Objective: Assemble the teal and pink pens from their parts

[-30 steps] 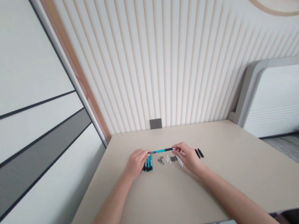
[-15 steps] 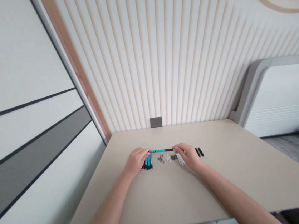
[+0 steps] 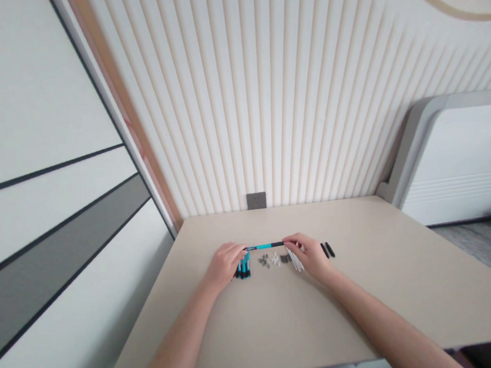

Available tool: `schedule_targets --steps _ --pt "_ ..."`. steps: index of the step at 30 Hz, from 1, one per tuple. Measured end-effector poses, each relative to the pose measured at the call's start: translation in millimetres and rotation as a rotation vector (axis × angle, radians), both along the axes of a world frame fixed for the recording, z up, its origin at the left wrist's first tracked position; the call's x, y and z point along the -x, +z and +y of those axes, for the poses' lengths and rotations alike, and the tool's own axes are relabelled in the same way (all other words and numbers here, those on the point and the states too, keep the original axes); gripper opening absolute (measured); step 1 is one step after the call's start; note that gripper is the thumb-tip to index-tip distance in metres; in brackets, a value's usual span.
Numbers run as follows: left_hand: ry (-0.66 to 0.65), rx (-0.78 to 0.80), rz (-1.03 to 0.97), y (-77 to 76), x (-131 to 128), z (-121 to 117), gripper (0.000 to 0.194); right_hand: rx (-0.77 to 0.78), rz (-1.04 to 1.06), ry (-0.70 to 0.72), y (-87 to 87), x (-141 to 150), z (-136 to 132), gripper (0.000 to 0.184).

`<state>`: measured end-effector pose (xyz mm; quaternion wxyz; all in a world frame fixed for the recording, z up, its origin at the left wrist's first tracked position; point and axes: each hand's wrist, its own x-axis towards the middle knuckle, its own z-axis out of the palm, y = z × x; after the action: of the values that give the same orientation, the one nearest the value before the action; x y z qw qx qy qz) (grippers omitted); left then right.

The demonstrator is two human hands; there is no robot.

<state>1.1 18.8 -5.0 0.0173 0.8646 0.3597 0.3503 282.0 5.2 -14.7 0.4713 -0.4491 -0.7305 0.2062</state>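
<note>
My left hand [image 3: 224,265] and my right hand [image 3: 304,255] hold a slim teal-and-black pen [image 3: 265,245] level between them, one at each end, above a beige table [image 3: 364,294]. Under my left hand lies a row of teal-and-black pen bodies [image 3: 243,266], partly hidden by it. Small grey parts [image 3: 263,260], white parts [image 3: 276,258] and dark grey parts [image 3: 285,258] lie in small heaps between my hands. Thin white tubes [image 3: 295,260] touch my right hand's fingers, and two black caps [image 3: 327,250] lie just to its right.
The table's far edge meets a ribbed cream wall [image 3: 262,99] with a dark wall socket [image 3: 256,200]. A tall white-and-grey panelled wall runs along the left, and a white upholstered piece [image 3: 460,165] stands at the far right.
The pen has levelled out between my hands, and both hands have shifted only slightly. The whole view has also turned a little.
</note>
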Motion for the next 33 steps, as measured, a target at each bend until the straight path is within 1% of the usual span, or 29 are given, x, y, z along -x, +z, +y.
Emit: schedule_targets --steps 6,9,11,13,15,17,20,24,26,29,33 --pt "0.071 0.035 0.014 0.6 -0.8 -1.1 0.029 -0.111 0.101 -0.036 1.1 1.4 1.4 0.022" --pt "0.097 0.042 0.005 1.2 -0.1 -0.9 0.029 -0.095 0.067 -0.086 -1.5 -1.8 4.2 0.022" --pt "0.119 0.042 -0.009 1.7 0.1 -0.6 0.027 -0.061 0.008 -0.102 -3.9 -4.4 6.0 0.023" --pt "0.148 0.035 -0.026 2.4 0.1 -0.3 0.026 -0.047 -0.073 -0.068 -6.2 -6.1 7.0 0.022" --pt "0.17 0.028 -0.039 3.1 -0.1 -0.3 0.026 -0.059 -0.164 -0.019 -7.7 -6.0 7.3 0.022" --pt "0.176 0.025 -0.047 3.9 -0.4 -0.4 0.026 -0.074 -0.254 0.001 -8.6 -3.8 7.2 0.022" --pt "0.17 0.024 -0.046 4.9 -1.0 -0.8 0.025 -0.079 -0.375 0.007 -9.1 1.7 6.9 0.022" --pt "0.177 0.029 -0.02 5.5 -1.6 -1.3 0.026 -0.059 -0.471 -0.007 -9.1 7.1 7.5 0.031" --pt "0.182 0.034 -0.007 5.3 -1.4 -1.2 0.026 -0.044 -0.498 -0.02 -9.3 7.3 8.4 0.028" --pt "0.196 0.034 -0.007 4.2 -0.6 -0.4 0.027 -0.054 -0.494 -0.027 -9.9 4.7 10.2 0.015" --pt "0.227 0.04 -0.034 1.7 1.2 1.3 0.026 -0.117 -0.39 -0.033 -10.5 3.1 10.7 0.017"
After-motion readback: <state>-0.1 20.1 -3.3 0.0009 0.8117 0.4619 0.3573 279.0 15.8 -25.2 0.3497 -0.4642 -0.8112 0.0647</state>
